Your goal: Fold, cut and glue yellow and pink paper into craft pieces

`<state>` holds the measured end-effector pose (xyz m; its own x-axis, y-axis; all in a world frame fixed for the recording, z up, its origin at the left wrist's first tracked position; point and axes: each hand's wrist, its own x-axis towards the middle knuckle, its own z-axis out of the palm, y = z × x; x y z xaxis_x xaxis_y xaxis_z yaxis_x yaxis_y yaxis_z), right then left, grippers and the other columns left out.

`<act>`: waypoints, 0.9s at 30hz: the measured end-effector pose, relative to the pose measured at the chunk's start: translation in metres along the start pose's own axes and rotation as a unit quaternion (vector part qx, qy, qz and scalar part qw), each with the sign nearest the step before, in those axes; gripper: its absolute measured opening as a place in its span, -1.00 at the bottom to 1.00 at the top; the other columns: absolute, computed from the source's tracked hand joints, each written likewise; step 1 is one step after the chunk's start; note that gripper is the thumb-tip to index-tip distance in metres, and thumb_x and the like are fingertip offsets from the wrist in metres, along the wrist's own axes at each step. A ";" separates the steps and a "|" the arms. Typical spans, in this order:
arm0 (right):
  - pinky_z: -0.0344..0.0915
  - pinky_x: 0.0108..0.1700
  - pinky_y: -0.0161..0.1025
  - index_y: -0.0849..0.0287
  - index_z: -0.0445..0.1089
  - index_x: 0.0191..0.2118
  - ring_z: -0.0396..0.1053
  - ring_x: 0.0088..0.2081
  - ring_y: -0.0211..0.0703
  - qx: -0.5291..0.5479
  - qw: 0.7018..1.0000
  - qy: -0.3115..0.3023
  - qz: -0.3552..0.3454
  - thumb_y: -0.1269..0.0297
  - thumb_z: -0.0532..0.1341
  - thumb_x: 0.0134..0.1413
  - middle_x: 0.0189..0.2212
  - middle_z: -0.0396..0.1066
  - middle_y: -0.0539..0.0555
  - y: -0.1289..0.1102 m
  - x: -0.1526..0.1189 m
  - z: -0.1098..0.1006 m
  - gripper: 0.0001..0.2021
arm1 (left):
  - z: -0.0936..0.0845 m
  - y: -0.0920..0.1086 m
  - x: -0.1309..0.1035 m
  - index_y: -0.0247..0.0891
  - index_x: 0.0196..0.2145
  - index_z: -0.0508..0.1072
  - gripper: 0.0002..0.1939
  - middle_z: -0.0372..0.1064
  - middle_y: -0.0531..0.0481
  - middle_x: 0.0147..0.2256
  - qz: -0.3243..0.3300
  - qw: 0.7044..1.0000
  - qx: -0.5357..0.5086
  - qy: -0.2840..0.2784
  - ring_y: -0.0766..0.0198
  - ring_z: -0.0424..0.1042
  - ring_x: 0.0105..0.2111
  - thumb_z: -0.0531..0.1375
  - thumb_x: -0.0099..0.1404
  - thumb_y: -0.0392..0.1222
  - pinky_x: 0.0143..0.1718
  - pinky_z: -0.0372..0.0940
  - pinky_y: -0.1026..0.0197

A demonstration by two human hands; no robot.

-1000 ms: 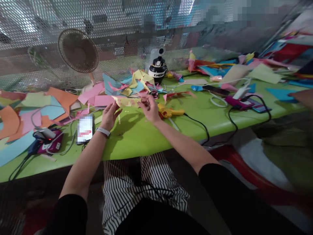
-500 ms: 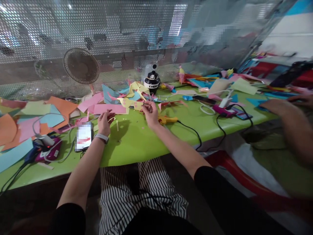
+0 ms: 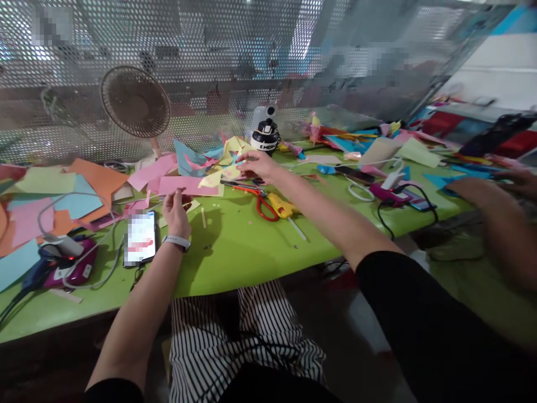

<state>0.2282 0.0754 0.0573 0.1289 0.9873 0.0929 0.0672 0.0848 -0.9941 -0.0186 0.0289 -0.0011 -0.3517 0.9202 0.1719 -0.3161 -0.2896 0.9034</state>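
Observation:
My right hand [image 3: 257, 165] reaches over the heap of yellow paper scraps [image 3: 232, 151], its fingers slightly apart and pointing left. A yellow paper piece with pink marks [image 3: 211, 179] lies just left of these fingers. Below my right hand lie red-handled scissors [image 3: 265, 207] and a yellow glue gun [image 3: 282, 206] with a glue stick [image 3: 297, 229] close by. My left hand [image 3: 177, 212] hovers near the pink paper sheet [image 3: 188, 185], fingers curled with their tips together; anything between them is too small to make out.
A lit phone [image 3: 140, 238] and a purple power adapter [image 3: 75, 263] with cables lie left. Coloured sheets [image 3: 98, 182] cover the left back, near a fan [image 3: 136, 102]. A black bottle [image 3: 265, 137] stands behind the scraps. At right, another person's hand [image 3: 465, 187] is beside blue paper [image 3: 440, 180].
My right hand has moved up and away from the marked yellow paper, which it held before. The scissors and glue gun have come into fuller view. My left hand stays much the same.

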 end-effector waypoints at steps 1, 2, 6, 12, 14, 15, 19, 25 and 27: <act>0.35 -0.61 -0.38 0.19 0.40 -0.41 0.36 -0.65 -0.30 0.000 1.000 0.013 0.003 0.57 0.41 -0.25 -0.68 0.35 -0.13 -0.001 0.009 -0.001 -0.75 | 0.000 -0.001 -0.001 -0.22 -0.36 0.52 -0.76 0.41 0.09 -0.51 -0.004 1.000 -0.003 -0.006 0.40 0.39 -0.50 0.30 0.13 0.01 -0.44 0.23 0.34; 0.33 -0.62 -0.38 0.19 0.38 -0.42 0.35 -0.66 -0.31 0.001 1.000 0.026 0.003 0.58 0.39 -0.24 -0.68 0.34 -0.12 -0.002 0.017 -0.002 -0.75 | 0.000 -0.001 -0.002 -0.22 -0.36 0.52 -0.76 0.41 0.08 -0.50 -0.009 1.000 -0.005 -0.012 0.40 0.39 -0.50 0.31 0.13 0.01 -0.44 0.23 0.34; 0.35 -0.53 -0.38 0.15 0.30 -0.38 0.39 -0.59 -0.29 0.017 0.995 0.098 -0.016 0.57 0.31 -0.12 -0.64 0.31 -0.12 -0.003 0.051 -0.002 -0.77 | -0.001 -0.004 -0.004 -0.21 -0.36 0.51 -0.73 0.42 0.07 -0.49 -0.027 0.999 -0.004 -0.028 0.39 0.41 -0.48 0.31 0.12 0.04 -0.43 0.25 0.34; 0.37 -0.43 -0.27 0.11 0.22 -0.35 0.39 -0.52 -0.23 0.017 0.986 0.162 -0.043 0.51 0.29 -0.11 -0.59 0.28 -0.11 0.006 0.089 0.005 -0.75 | 0.000 -0.001 -0.007 -0.23 -0.38 0.49 -0.71 0.42 0.08 -0.49 -0.072 0.997 -0.013 -0.026 0.39 0.43 -0.47 0.35 0.07 0.04 -0.42 0.26 0.34; 0.36 -0.44 -0.29 0.11 0.22 -0.36 0.38 -0.53 -0.25 0.009 0.985 0.166 -0.050 0.51 0.29 -0.12 -0.56 0.28 -0.11 0.008 0.097 0.003 -0.75 | 0.001 0.001 -0.010 -0.22 -0.38 0.49 -0.71 0.43 0.08 -0.49 -0.083 0.996 -0.012 -0.027 0.39 0.43 -0.47 0.35 0.07 0.04 -0.42 0.26 0.34; 0.36 -0.44 -0.31 0.11 0.22 -0.35 0.38 -0.52 -0.26 0.005 0.983 0.172 -0.056 0.50 0.28 -0.10 -0.54 0.28 -0.11 0.008 0.101 0.002 -0.76 | 0.002 0.002 -0.011 -0.22 -0.38 0.49 -0.70 0.43 0.08 -0.49 -0.087 0.996 -0.010 -0.030 0.38 0.44 -0.47 0.35 0.08 0.05 -0.42 0.25 0.34; 0.33 -0.44 -0.36 0.11 0.23 -0.28 0.43 -0.47 -0.26 -0.013 0.976 0.203 -0.071 0.49 0.22 -0.02 -0.49 0.29 -0.10 0.005 0.111 -0.007 -0.80 | 0.004 0.003 -0.016 -0.23 -0.36 0.49 -0.67 0.43 0.08 -0.49 -0.100 0.994 -0.003 -0.043 0.37 0.45 -0.45 0.36 0.06 0.07 -0.41 0.24 0.34; 0.31 -0.52 -0.34 0.17 0.31 -0.33 0.43 -0.56 -0.21 -0.048 0.991 0.119 -0.048 0.41 0.29 0.05 -0.56 0.38 -0.04 0.003 0.092 -0.012 -0.88 | 0.001 0.000 -0.017 -0.21 -0.34 0.49 -0.68 0.45 0.07 -0.49 -0.097 0.994 0.006 -0.054 0.37 0.45 -0.47 0.35 0.08 0.07 -0.43 0.24 0.34; 0.31 -0.52 -0.34 0.16 0.33 -0.31 0.44 -0.58 -0.21 -0.063 0.995 0.060 -0.050 0.34 0.27 0.11 -0.55 0.43 -0.02 0.001 0.069 -0.015 -0.91 | 0.001 -0.002 -0.017 -0.22 -0.35 0.49 -0.68 0.45 0.06 -0.49 -0.095 0.994 0.014 -0.055 0.36 0.44 -0.47 0.35 0.09 0.08 -0.43 0.25 0.34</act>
<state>0.2517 0.1418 0.0635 0.2316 0.9510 0.2048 0.2073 0.1575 -0.9655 -0.0115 0.0144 -0.0050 -0.1899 0.9811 0.0374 -0.3417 -0.1018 0.9343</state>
